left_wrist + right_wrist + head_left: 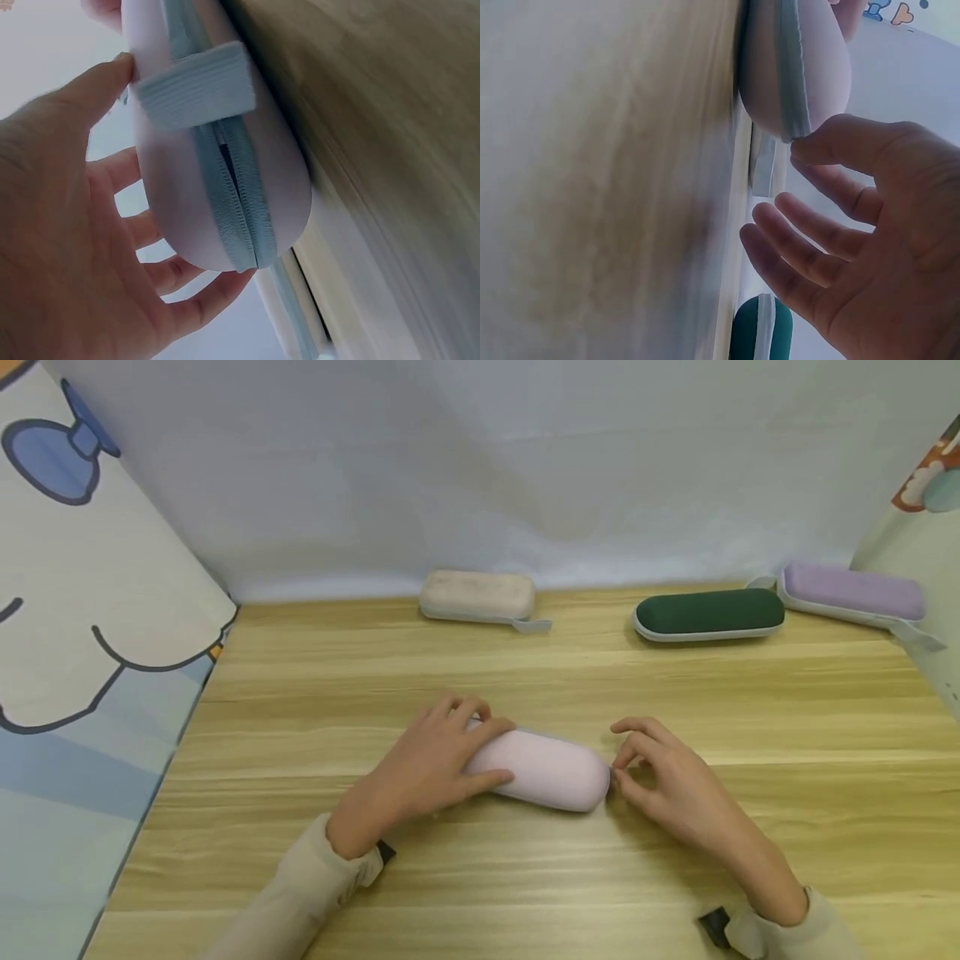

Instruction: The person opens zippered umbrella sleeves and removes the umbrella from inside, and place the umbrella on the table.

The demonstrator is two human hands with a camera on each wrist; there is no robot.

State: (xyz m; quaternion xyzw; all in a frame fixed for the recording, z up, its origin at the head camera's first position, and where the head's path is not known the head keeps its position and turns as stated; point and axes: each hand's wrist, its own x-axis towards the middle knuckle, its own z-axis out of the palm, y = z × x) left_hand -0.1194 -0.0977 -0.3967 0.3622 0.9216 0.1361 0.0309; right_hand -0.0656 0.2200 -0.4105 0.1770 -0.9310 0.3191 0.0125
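Observation:
A pale pink zippered glasses case lies on the wooden table, slightly angled. My left hand grips its left end, thumb on the near side and fingers over the far side. In the left wrist view, a grey-blue zipper runs round that end, with a narrow dark gap between its teeth and a folded fabric tab across it. At the opposite end, my right hand pinches with thumb and forefinger right at the zipper band. Whatever sits between those fingertips is hidden. The other right fingers are loosely bent.
Along the table's back edge lie a beige case, a dark green case and a lilac case. A pale cloth wall rises behind them. A cartoon-printed panel stands on the left.

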